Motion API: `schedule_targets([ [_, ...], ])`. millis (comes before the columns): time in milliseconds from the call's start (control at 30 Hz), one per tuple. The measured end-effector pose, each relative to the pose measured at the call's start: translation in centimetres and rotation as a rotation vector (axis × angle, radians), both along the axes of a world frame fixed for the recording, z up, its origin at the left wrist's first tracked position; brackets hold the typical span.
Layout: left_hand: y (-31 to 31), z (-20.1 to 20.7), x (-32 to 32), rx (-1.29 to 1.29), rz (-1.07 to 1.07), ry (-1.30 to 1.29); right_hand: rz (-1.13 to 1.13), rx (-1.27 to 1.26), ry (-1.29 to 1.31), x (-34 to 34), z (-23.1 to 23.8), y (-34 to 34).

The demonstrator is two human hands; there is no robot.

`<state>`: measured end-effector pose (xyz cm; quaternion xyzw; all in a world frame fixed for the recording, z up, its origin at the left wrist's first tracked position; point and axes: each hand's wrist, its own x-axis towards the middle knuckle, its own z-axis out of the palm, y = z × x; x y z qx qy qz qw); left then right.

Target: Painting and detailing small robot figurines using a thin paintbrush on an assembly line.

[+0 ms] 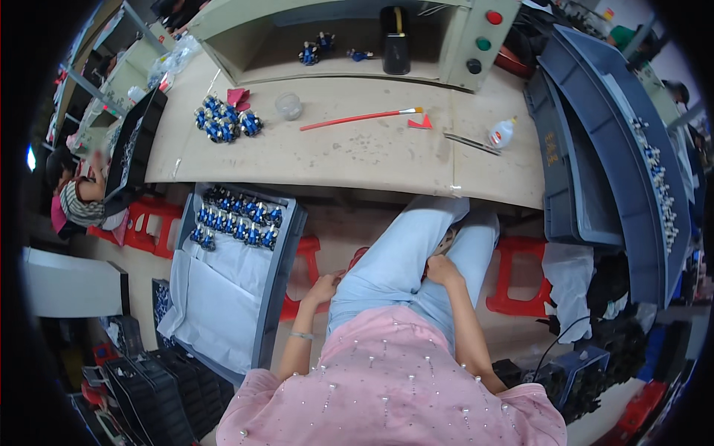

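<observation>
My left hand (325, 286) hangs beside my left thigh, its fingertips curled in by the edge of a red plastic stool (309, 260) and partly hidden by the leg. Between my thighs sits my right hand (444, 270), its fingers folded down; whatever they grip, if anything, is hidden. Both hands are below the worktable (335, 160) and away from the things on it. To the left, a grey tray (279, 286) lined with white sheets holds rows of small blue figures (236, 221). More blue figures (223, 120) stand grouped on the table's left side.
On the table lie a red-handled brush (357, 120), tweezers (472, 143), a white bottle (502, 133) and a clear cup (288, 105). A shelf box (342, 78) stands at the back. Blue bins (584, 163) rise at the right; another red stool (517, 279) is below.
</observation>
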<state>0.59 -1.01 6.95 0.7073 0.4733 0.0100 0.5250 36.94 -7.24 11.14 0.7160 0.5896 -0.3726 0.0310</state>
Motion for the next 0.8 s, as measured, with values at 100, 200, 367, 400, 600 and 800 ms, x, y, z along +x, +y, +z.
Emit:
schedule_targets([
  [100,1.1,4.2,0.0,0.073,-0.027,0.125,-0.013,0.021,0.191,0.6,8.3,-0.9],
  [200,3.1,8.7,0.9,0.192,-0.086,0.122,0.009,0.204,0.379,2.6,18.3,-1.6],
  [367,4.4,16.6,5.0,0.308,-0.058,-0.091,0.196,0.742,0.346,6.6,35.8,-2.6],
  [400,4.7,18.0,5.7,0.317,-0.085,-0.094,0.237,0.829,0.298,7.4,38.7,-2.7],
  [600,4.2,23.7,8.3,0.274,-0.103,-0.272,0.178,1.103,-0.228,17.2,53.0,-1.8],
  [800,3.9,26.3,15.9,0.202,-0.204,-0.499,-0.272,0.599,-0.882,32.1,51.4,-1.9],
])
